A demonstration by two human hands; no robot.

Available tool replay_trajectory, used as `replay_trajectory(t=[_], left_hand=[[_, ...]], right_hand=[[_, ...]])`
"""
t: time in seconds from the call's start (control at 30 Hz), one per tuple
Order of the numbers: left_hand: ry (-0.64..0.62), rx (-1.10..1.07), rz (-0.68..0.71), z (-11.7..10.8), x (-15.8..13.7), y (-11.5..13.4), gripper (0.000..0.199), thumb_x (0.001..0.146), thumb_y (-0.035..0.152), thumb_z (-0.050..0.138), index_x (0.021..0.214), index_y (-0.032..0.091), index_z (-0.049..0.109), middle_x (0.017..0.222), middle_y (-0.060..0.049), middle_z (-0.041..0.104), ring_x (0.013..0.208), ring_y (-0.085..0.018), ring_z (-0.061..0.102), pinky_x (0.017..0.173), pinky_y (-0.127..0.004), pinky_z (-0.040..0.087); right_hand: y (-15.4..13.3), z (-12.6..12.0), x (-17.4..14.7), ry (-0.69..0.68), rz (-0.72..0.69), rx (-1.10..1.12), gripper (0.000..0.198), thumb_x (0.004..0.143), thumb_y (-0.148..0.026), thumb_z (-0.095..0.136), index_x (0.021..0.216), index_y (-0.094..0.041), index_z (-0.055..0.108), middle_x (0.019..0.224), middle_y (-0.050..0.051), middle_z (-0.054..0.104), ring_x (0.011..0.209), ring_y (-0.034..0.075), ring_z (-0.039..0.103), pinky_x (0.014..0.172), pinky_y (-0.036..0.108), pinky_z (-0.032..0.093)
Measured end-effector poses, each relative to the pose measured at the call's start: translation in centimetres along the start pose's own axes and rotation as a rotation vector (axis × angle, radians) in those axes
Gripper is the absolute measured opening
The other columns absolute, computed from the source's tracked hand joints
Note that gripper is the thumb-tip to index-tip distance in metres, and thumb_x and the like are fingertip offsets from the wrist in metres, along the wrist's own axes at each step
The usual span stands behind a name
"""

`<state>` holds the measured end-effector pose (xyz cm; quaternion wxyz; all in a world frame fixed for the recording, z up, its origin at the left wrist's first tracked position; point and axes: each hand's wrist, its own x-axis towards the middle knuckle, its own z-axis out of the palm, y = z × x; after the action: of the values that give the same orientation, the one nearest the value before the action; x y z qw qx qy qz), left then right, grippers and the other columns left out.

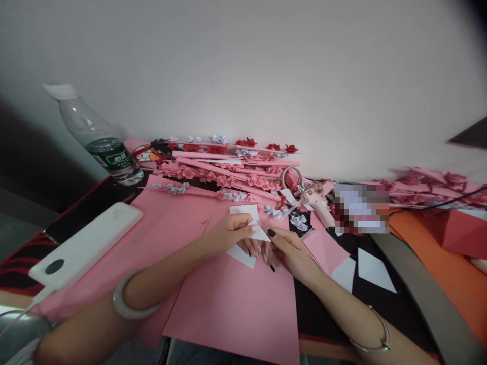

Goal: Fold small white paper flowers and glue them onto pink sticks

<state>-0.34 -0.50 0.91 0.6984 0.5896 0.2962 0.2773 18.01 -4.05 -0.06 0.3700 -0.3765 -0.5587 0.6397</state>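
Note:
Between my two hands is a small folded piece of white paper (261, 234), coming to a point on the right. My left hand (232, 233) pinches it with the thumb on top and the fingers curled beneath. On its right corner, my right hand (288, 249) holds it between thumb and fingers. Other white paper squares (243, 256) lie below and behind my hands, on a large pink sheet (243, 309). Just beyond are pink paper rods with small pink, red and white paper flowers (224, 180).
A pink glue gun (318, 205) and a roll of tape (291, 176) lie behind my right hand. Pink squares (326, 249) and a white square (376, 269) are to the right. A water bottle (99, 137) and a white power bank (87, 243) with a cable are at left.

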Motion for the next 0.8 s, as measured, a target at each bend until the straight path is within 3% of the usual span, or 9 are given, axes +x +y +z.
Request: replay_trajectory(t=[0.3, 0.57, 0.8], left_hand=[[-0.034, -0.035, -0.029, -0.1, -0.1, -0.1, 0.026, 0.085, 0.037, 0.046, 0.074, 0.014, 0.049, 0.065, -0.004, 0.066, 0.057, -0.015, 0.065, 0.055, -0.025, 0.052], [-0.059, -0.088, -0.043, -0.4, -0.1, -0.3, 0.025, 0.085, 0.035, 0.048, 0.075, 0.013, 0.05, 0.065, -0.005, 0.066, 0.056, -0.014, 0.065, 0.054, -0.023, 0.052], [-0.043, -0.063, -0.037, -0.5, -0.1, 0.0, 0.026, 0.085, 0.036, 0.048, 0.075, 0.013, 0.05, 0.066, -0.005, 0.067, 0.056, -0.014, 0.065, 0.055, -0.024, 0.052]], right_hand=[[-0.6, -0.1, -0.1, -0.004, 0.01, -0.022, 0.03, 0.086, -0.037, 0.046, 0.065, -0.016, 0.048, 0.052, -0.003, 0.053, 0.037, 0.007, 0.045, 0.038, 0.019, 0.032], [-1.2, 0.1, -0.1, 0.082, -0.024, -0.125, 0.019, 0.082, -0.029, 0.052, 0.069, -0.018, 0.042, 0.047, -0.007, 0.048, 0.033, 0.004, 0.039, 0.035, 0.017, 0.028], [-1.5, 0.0, 0.0, 0.019, -0.009, -0.047, 0.021, 0.082, -0.033, 0.052, 0.072, -0.017, 0.043, 0.051, -0.005, 0.05, 0.034, 0.004, 0.039, 0.033, 0.017, 0.025]])
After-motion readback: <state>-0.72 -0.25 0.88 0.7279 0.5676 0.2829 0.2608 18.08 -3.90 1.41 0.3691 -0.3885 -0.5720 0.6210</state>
